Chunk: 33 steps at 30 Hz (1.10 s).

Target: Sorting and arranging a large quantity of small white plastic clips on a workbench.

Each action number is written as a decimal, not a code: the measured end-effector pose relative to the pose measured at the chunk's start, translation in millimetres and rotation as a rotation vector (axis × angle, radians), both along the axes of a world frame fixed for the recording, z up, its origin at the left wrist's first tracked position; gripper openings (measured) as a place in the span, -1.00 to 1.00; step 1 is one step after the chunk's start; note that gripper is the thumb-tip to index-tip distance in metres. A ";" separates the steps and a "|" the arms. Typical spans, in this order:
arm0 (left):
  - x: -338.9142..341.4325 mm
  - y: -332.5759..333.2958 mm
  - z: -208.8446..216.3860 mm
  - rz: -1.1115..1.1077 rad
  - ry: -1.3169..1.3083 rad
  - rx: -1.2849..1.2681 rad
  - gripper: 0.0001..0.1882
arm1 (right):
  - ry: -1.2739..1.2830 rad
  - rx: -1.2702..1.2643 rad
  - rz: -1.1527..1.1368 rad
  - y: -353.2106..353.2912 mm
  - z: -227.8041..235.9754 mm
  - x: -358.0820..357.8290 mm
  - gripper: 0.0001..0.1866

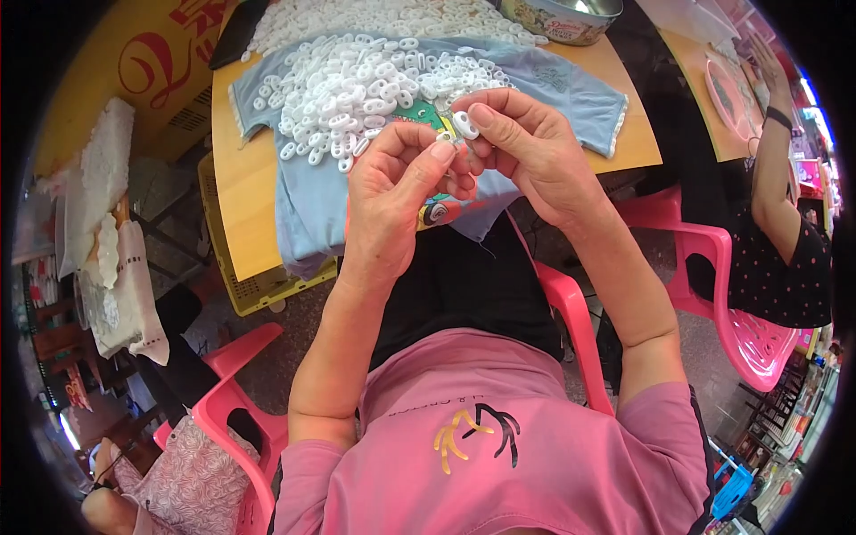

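Pinching a white oval piece (465, 126) between thumb and forefinger, the right hand (526, 147) is over the middle of the blue shirt (308, 214). Just beside it, also above the shirt, the left hand (401, 174) has its thumb and forefinger closed together; whether they grip something small, I cannot tell. A heap of similar white pieces (343, 98) lies on the shirt's far half, and more white pieces (392, 16) spread beyond it. Under the shirt is a table (241, 196); a round tin (571, 27) stands beyond the shirt, to its right.
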State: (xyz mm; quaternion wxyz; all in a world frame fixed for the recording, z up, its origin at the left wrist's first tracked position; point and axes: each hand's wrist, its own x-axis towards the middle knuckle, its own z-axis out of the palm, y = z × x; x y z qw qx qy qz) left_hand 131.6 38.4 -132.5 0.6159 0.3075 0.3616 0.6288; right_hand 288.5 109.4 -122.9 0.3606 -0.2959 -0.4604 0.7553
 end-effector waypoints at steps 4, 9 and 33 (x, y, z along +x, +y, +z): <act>-1.1 -0.6 -0.6 0.007 0.000 -0.001 -0.87 | -0.015 0.053 -0.014 -3.2 1.5 -1.6 -0.73; -3.4 1.4 -5.6 0.062 -0.016 -0.013 -0.85 | -0.101 0.241 -0.023 -1.8 -2.5 0.4 -0.72; 1.2 1.9 -7.8 0.121 0.106 0.072 -0.83 | -0.076 0.120 -0.048 -8.6 -7.3 6.6 -0.76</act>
